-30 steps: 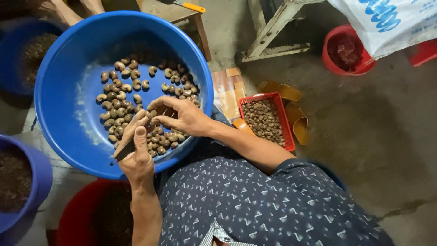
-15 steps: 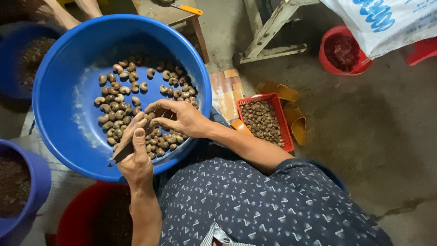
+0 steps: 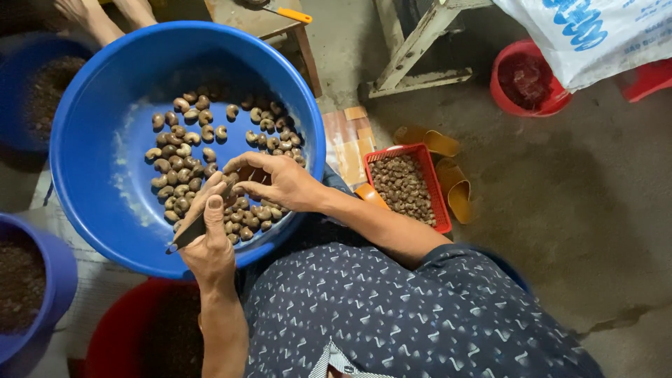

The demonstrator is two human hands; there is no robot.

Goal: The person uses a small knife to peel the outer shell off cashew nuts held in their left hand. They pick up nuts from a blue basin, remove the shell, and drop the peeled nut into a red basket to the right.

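Nearest, the left hand [image 3: 208, 241] grips a small dark knife [image 3: 187, 234], its fingers closed round the handle. Just beyond, the right hand [image 3: 276, 180] pinches one cashew nut [image 3: 231, 179] at the blade, over the near side of the big blue basin [image 3: 91, 203]. Many nuts [image 3: 183, 150] lie waiting in the basin. Farther right on the floor, a red basket [image 3: 418, 150] is nearly full, so much looks done.
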